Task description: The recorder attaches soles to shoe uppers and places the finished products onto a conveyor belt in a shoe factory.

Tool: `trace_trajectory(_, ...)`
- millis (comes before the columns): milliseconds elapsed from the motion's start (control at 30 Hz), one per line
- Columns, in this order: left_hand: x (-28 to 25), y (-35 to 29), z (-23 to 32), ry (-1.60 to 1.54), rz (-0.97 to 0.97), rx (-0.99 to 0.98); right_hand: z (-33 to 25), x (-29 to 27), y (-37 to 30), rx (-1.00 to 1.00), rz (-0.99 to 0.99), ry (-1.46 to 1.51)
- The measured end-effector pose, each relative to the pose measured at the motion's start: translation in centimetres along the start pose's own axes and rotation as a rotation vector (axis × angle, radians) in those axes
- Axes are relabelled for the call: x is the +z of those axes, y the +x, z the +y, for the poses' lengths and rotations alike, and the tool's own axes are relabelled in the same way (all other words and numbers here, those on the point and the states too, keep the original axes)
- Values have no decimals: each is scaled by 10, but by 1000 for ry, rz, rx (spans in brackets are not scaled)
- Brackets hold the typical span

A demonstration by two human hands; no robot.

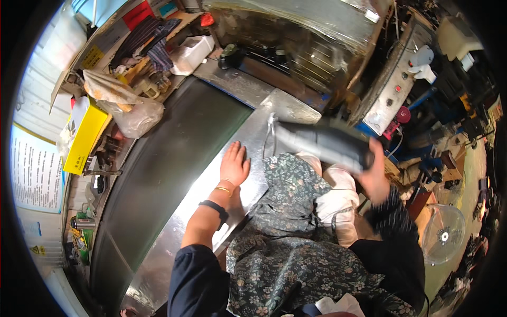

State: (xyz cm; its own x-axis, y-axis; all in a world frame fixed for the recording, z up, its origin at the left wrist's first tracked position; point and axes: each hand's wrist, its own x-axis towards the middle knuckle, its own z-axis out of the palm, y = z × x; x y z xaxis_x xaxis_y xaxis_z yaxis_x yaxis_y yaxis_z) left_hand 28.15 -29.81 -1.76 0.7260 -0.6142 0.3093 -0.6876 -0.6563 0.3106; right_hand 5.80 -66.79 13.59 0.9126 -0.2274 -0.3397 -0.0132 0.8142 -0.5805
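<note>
My left hand (234, 164) rests palm down on the shiny metal ledge (208, 185), fingers stretched out, with nothing held. In my right hand (374, 177) is a dark cylinder with a pale silvery stripe (322, 141), smeared by motion. It lies nearly level above my lap, and my fingers wrap its right end. A thin loop (269, 137) hangs by its left end; its exact kind cannot be made out. Below it spreads the dark floral apron (296, 259) over my lap.
Beside the ledge runs a dark conveyor belt (174, 142). On the left stand a yellow box (84, 138), a clear plastic bag (138, 119) and a white foam box (191, 54). A machine panel with buttons (391, 90) and a round clear reel (443, 235) are on the right.
</note>
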Motion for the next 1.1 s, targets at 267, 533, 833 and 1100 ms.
trace_trajectory(267, -9, 3, 8, -24, 9, -23, 68, 76, 245, -457, -131, -1508)
trace_trajectory(533, -6, 6, 6, -40, 2, -7, 118, 37, 238, -460, -250, -1561)
trace_trajectory(833, 1, 67, -21, -149, 107, 69, 105, -6, 261, -677, 33, -2144)
trace_trajectory(1100, 70, 355, -177, -2, 317, -620, 92, 4, 265, -692, -9, -2072)
